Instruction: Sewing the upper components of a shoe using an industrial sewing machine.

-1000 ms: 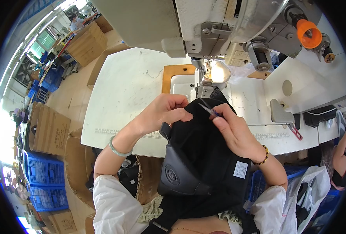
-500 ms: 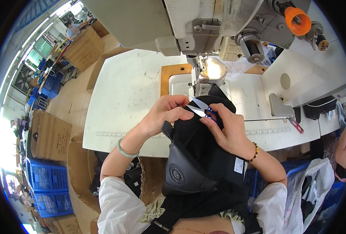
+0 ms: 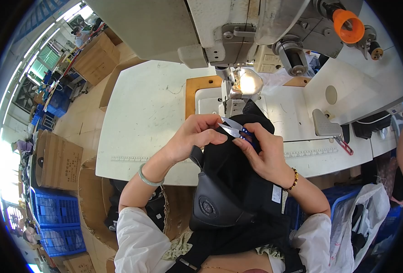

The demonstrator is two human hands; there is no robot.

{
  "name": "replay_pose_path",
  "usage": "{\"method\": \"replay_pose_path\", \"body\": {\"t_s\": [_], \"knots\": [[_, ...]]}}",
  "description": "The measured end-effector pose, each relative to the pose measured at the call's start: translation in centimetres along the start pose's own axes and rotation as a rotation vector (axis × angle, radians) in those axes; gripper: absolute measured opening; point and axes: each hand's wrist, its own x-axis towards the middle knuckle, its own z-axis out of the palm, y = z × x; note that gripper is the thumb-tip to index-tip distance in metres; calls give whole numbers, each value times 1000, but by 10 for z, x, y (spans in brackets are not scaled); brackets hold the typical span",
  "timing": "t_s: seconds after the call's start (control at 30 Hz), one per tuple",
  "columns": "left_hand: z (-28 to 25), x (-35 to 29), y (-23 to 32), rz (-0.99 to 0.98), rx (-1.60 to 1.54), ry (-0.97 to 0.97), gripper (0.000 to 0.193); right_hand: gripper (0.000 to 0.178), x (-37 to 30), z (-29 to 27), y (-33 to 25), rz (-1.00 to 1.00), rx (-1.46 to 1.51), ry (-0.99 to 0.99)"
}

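Observation:
My right hand (image 3: 266, 152) is closed round a pair of thread snips (image 3: 246, 133) with blue handles, and their bright blades lie apart, pointing left. The blade tips reach the fingertips of my left hand (image 3: 197, 136), which pinch the upper left edge of a black sewn fabric piece (image 3: 256, 177). Any thread between those fingertips is too small to make out. A smooth dark panel (image 3: 217, 202) with a round emblem covers the piece's lower left, and a white label (image 3: 277, 193) shows on its right. The far end of the fabric rises close to the sewing machine's needle area.
The sewing machine (image 3: 238, 41), its lamp lit, stands over the white table (image 3: 138, 104). A ruler strip (image 3: 128, 159) runs along the near edge. Red-handled snips (image 3: 346, 146) lie at right. An open carton (image 3: 90, 200) and blue crates (image 3: 58, 209) stand left; a white sack (image 3: 370, 209) hangs right.
The snips have shifted very slightly, their blades still apart at my left fingertips. My left hand has moved a little to the right; the fabric stays almost where it was.

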Motion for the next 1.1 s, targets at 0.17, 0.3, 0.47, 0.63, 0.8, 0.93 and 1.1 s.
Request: {"method": "replay_pose_path", "body": {"t_s": [0.17, 0.3, 0.47, 0.63, 0.8, 0.93, 1.1], "knots": [[2, 0, 2, -3, -21, 4, 14, 24, 0, 1, 1, -19, 14, 15], [2, -1, 2, 5, -18, -9, 13, 22, 0, 1, 4, -17, 49, 1], [3, 2, 0, 5, 17, 26, 10, 20, 2, -1, 9, 82, 158, -54], [3, 0, 1, 32, 23, 46, 12, 18, 0, 0, 6, 79, 307, 32], [4, 1, 2, 23, 12, 55, 11, 19, 0, -2, 3, 106, 166, -64], [-4, -10, 3, 1, 122, 80, 12, 15, -2, -10, 3, 236, 429, -68], [-32, -50, -9, -18, 90, 291, 12, 27, -20, -23, 7, 67, 799, 179]]}}
